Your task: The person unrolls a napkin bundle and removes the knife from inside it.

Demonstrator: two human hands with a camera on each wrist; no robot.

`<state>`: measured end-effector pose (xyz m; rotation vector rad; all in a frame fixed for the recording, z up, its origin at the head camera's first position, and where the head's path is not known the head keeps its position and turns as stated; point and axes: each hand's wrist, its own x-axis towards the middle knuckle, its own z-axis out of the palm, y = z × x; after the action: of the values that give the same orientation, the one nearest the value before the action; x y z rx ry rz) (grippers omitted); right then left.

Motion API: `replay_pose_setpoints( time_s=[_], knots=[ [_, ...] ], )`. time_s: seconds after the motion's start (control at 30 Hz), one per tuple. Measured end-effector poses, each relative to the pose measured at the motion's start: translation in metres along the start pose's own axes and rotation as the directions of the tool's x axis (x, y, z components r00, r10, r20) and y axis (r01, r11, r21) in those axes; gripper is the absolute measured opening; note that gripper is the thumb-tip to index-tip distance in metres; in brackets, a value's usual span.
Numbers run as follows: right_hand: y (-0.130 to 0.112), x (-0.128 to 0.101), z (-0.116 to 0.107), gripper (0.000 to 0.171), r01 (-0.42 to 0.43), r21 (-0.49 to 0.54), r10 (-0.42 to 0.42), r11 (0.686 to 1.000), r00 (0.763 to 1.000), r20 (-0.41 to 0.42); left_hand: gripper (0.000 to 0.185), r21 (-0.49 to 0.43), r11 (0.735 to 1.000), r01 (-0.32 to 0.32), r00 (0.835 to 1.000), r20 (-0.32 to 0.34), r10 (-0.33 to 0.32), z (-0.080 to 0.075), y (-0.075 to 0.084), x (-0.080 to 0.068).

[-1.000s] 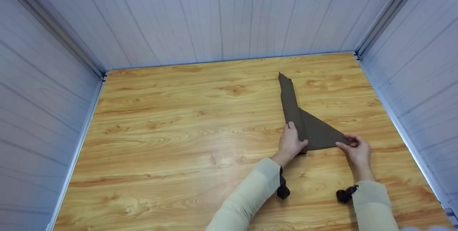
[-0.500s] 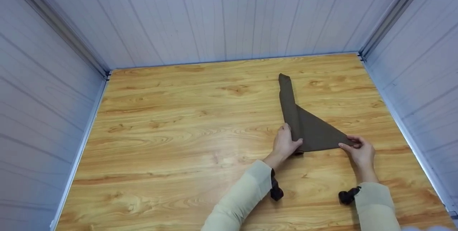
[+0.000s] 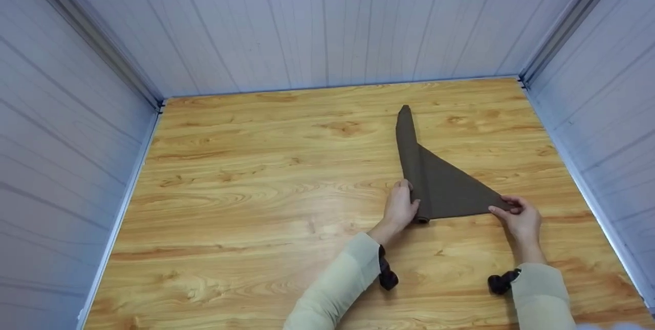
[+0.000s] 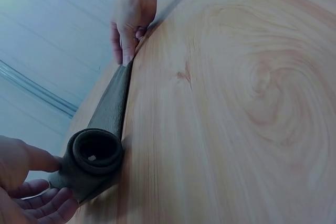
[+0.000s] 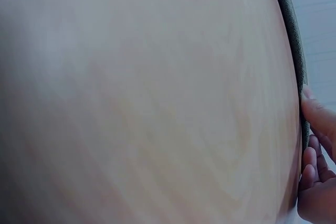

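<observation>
A dark brown cloth [image 3: 440, 187] lies on the wooden table [image 3: 256, 187], partly rolled into a long tube [image 3: 408, 156] along its left side, with a flat triangle spreading to the right. My left hand [image 3: 401, 207] grips the near end of the roll [image 4: 94, 156], fingers curled round it. My right hand [image 3: 517, 213] pinches the cloth's right corner [image 4: 126, 61] against the table. In the right wrist view the cloth's edge [image 5: 294, 51] runs along the table beside my fingers [image 5: 315, 150].
White panelled walls [image 3: 327, 23] close in the table at the back and on both sides. Bare wood stretches to the left of the cloth. Black wrist straps [image 3: 387, 276] sit at both cream sleeves.
My left hand has rolled the tube a little to the left, away from the triangle. My right hand has kept its pinch on the corner.
</observation>
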<state>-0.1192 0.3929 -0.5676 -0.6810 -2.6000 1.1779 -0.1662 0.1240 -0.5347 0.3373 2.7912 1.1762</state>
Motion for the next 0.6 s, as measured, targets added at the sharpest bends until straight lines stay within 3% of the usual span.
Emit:
replay_pose_setpoints(
  time_s=[0.4,0.6],
  knots=[
    [0.000,0.001,-0.001,0.044,-0.002,-0.014,0.002,1.000,1.000,0.025,0.016,0.020,0.997,-0.078,0.995,-0.061,0.079,0.000,0.004,0.004],
    [-0.001,0.001,-0.003,0.046,-0.028,-0.002,0.028,1.000,0.998,0.048,0.029,0.083,0.997,0.004,0.999,-0.036,-0.002,0.014,0.009,0.012]
  ],
)
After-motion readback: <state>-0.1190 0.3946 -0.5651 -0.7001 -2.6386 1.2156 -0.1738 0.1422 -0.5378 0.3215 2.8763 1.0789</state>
